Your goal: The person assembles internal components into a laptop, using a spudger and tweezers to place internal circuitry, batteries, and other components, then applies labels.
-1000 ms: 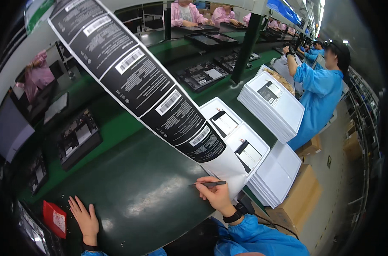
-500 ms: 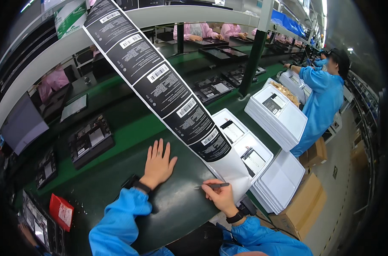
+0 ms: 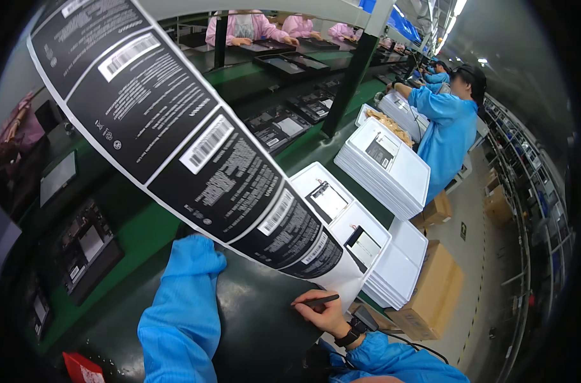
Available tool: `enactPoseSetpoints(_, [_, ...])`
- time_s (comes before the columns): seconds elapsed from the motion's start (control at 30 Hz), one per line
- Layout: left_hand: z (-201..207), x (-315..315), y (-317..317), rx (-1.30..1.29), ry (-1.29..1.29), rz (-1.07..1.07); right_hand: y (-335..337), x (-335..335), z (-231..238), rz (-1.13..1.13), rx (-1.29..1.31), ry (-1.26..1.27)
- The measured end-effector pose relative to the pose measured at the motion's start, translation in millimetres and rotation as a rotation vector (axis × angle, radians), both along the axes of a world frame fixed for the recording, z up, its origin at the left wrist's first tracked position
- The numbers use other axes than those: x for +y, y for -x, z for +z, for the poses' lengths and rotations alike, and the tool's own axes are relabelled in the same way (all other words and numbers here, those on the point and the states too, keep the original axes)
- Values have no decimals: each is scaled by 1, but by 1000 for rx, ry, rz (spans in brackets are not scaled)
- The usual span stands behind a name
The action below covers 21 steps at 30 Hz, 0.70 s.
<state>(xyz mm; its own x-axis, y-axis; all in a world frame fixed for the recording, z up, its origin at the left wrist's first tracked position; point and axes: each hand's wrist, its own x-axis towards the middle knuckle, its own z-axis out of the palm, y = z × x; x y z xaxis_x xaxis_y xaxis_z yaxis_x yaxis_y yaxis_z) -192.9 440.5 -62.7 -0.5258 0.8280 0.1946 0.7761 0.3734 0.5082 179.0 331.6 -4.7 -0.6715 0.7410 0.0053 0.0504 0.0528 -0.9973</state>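
Observation:
A long strip of black labels (image 3: pixel 204 169) with white barcodes crosses in front of me, its white backing (image 3: pixel 343 279) curling down toward the right side of the table. My left sleeve (image 3: pixel 183 300) reaches up behind the strip, which hides the left hand and its fingers. Beside the lower end of the strip, my right hand (image 3: pixel 324 314) is closed on slim dark tweezers (image 3: pixel 327 299), held like a pen above the dark green tabletop (image 3: pixel 255 319). White trays (image 3: pixel 371 235) with flat black-and-white battery packs lie just beyond the backing.
More stacked white trays (image 3: pixel 380 172) stand to the right, near a cardboard box (image 3: pixel 431 290). Opened device bodies (image 3: pixel 89 249) sit along the green line at left. A red container (image 3: pixel 81 368) is at lower left. A co-worker in blue (image 3: pixel 447 137) works farther along.
The label strip has come closer and spread across the left, and my left hand has gone from the tabletop to behind it. The view has shifted; my right hand still holds the tweezers.

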Motion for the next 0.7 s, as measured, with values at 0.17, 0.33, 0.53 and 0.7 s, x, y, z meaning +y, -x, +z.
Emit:
enactPoseSetpoints(0.17, [55, 64, -12, -89, 264, 188, 4, -1, 0, -10, -52, 151])
enactPoseSetpoints(0.33, [96, 93, -73, -119, 108, 160, 7, -2, -6, -130, -36, 66])
enactPoseSetpoints(0.53, [-1, 164, -48, -183, -78, 218, 11, -6, -6, -120, -46, 103])
enactPoseSetpoints(0.7, [-7, 153, -33, -456, -212, 204, 5, -3, -11, -81, -43, 77])
